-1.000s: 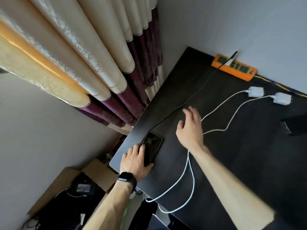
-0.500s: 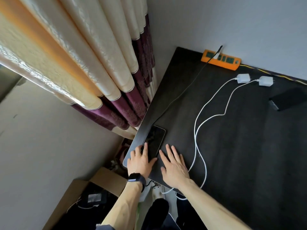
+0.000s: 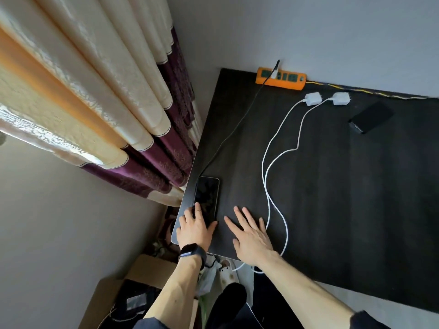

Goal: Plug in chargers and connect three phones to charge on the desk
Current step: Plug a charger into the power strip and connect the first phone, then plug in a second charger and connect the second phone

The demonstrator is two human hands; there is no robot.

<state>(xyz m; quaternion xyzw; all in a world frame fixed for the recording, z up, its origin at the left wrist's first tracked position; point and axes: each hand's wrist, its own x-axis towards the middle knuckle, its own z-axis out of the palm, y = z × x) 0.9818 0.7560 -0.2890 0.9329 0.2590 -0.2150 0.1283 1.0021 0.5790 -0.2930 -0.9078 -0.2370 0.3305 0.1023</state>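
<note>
A dark phone (image 3: 207, 195) lies face up at the desk's near left corner. A thin black cable (image 3: 240, 119) runs from its top end to an orange power strip (image 3: 280, 78) at the wall. My left hand (image 3: 195, 227), with a black watch on the wrist, rests flat on the phone's near end. My right hand (image 3: 251, 236) lies flat and spread on the dark desk (image 3: 344, 198) just right of it, holding nothing. Two white charger bricks (image 3: 313, 98) (image 3: 341, 98) lie unplugged near the strip. Their white cables (image 3: 270, 186) trail over the front edge. A second black phone (image 3: 370, 117) lies at the far right.
Cream and maroon curtains (image 3: 142, 110) hang close along the desk's left edge. An open cardboard box (image 3: 123, 298) with dark items sits on the floor below the left corner. A yellow cord (image 3: 356, 90) runs along the wall behind the desk.
My right hand drew back from mid-desk to the near edge and now lies flat beside the left one. The white cables shifted right. My left hand stayed on the phone.
</note>
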